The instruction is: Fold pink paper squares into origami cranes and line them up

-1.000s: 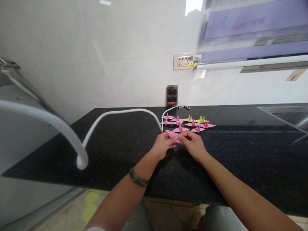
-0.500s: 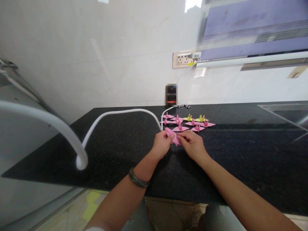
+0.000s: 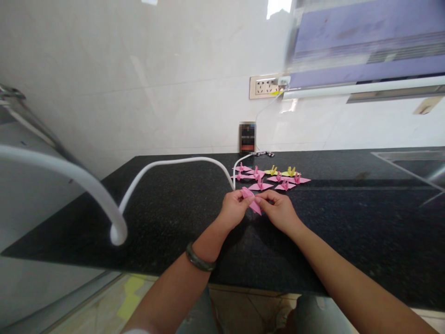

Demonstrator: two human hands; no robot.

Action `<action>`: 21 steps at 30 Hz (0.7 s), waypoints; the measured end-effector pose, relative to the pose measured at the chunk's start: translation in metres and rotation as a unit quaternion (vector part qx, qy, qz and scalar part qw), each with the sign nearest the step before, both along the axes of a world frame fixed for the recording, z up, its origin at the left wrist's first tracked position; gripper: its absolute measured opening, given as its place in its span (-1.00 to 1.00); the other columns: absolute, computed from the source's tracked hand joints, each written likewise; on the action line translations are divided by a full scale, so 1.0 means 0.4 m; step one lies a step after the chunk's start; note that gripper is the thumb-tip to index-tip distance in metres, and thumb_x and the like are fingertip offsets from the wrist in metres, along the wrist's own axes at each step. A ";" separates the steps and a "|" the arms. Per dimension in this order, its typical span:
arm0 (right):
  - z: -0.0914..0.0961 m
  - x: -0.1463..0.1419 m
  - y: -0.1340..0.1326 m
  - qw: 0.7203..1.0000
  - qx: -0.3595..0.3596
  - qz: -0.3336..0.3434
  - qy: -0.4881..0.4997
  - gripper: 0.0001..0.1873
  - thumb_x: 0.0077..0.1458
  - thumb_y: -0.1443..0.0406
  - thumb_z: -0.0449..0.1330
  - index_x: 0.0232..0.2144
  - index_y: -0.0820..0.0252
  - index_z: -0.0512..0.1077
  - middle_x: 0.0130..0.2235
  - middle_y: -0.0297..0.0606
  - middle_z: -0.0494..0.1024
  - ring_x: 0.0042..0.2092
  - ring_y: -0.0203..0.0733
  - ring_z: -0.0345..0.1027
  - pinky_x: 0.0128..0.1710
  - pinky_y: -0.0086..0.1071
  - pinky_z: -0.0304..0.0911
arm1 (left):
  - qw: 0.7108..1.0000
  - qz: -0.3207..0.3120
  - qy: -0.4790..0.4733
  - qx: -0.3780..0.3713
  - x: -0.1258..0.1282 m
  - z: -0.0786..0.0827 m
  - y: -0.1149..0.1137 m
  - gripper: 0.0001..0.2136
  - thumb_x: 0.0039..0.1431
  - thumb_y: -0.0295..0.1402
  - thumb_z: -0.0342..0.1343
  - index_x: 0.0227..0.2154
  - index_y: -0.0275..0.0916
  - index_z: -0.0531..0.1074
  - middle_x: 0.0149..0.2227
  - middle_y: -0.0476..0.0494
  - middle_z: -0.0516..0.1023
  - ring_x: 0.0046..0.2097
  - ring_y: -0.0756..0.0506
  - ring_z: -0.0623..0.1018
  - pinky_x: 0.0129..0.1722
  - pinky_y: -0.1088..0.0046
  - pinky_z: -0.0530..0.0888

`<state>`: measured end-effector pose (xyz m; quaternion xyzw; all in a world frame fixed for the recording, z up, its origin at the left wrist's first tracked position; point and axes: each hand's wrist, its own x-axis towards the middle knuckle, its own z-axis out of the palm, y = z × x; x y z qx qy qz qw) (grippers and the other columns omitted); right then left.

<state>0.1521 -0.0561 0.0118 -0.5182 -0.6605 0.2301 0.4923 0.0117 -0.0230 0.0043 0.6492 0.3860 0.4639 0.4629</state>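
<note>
Between my two hands is a folded piece of pink origami paper [image 3: 255,207], held just above the dark countertop [image 3: 167,208]. My left hand [image 3: 234,208], with a dark bangle on its wrist, pinches the paper from the left. From the right, the thumb and fingers of my right hand [image 3: 278,208] close on its edge. Just beyond my hands stand several pink paper cranes [image 3: 261,185] in loose rows, and two yellow paper cranes [image 3: 291,171] are among them. My fingers hide part of the folded paper.
A phone-like device [image 3: 247,138], blurred out, leans on the tiled wall. Its cable runs up to a wall socket [image 3: 267,86]. A thick white flexible arm [image 3: 181,161] curves over the counter on the left. At far right is a sink edge [image 3: 405,167].
The pink paper has turned slightly, and its lower tip now points further down. My right hand has shifted a little to the left. The cranes stay where they were.
</note>
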 end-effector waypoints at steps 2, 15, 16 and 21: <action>0.002 0.001 -0.001 0.999 -0.028 0.010 0.024 -0.80 -0.08 0.22 0.10 -0.45 0.25 0.43 -0.49 -0.29 0.44 -0.46 -0.29 0.25 -0.45 -0.42 0.17 | 0.999 -0.015 -0.035 -0.009 0.003 0.005 -0.003 -0.84 -0.13 -0.32 0.08 -0.51 -0.33 0.35 -0.56 0.02 0.36 -0.51 0.08 0.34 -0.51 0.59 0.28; -0.007 -0.010 0.002 0.989 -0.079 0.057 0.113 -0.78 -0.06 0.19 0.06 -0.52 0.26 0.33 -0.60 -0.38 0.31 -0.58 -0.39 0.11 -0.59 -0.50 0.05 | 0.979 -0.063 -0.151 -0.124 0.016 0.015 -0.010 -0.79 -0.15 -0.32 0.12 -0.43 -0.33 0.31 -0.50 -0.04 0.41 -0.51 0.07 0.40 -0.47 0.53 0.36; -0.007 -0.011 0.001 0.992 -0.070 0.045 0.091 -0.78 -0.06 0.20 0.05 -0.53 0.26 0.33 -0.61 -0.39 0.30 -0.58 -0.38 0.10 -0.60 -0.49 0.05 | 0.979 -0.068 -0.149 -0.126 0.017 0.013 -0.010 -0.79 -0.15 -0.31 0.12 -0.44 -0.33 0.32 -0.50 -0.04 0.42 -0.51 0.07 0.40 -0.47 0.53 0.36; 0.001 -0.015 -0.005 0.993 0.046 -0.087 -0.070 -0.80 -0.03 0.23 0.03 -0.53 0.24 0.34 -0.56 -0.32 0.33 -0.52 -0.32 0.16 -0.52 -0.45 0.09 | 0.986 0.045 -0.125 -0.099 0.017 0.006 -0.005 -0.72 -0.21 -0.26 0.17 -0.41 -0.32 0.34 -0.57 -0.01 0.39 -0.55 0.08 0.38 -0.53 0.58 0.33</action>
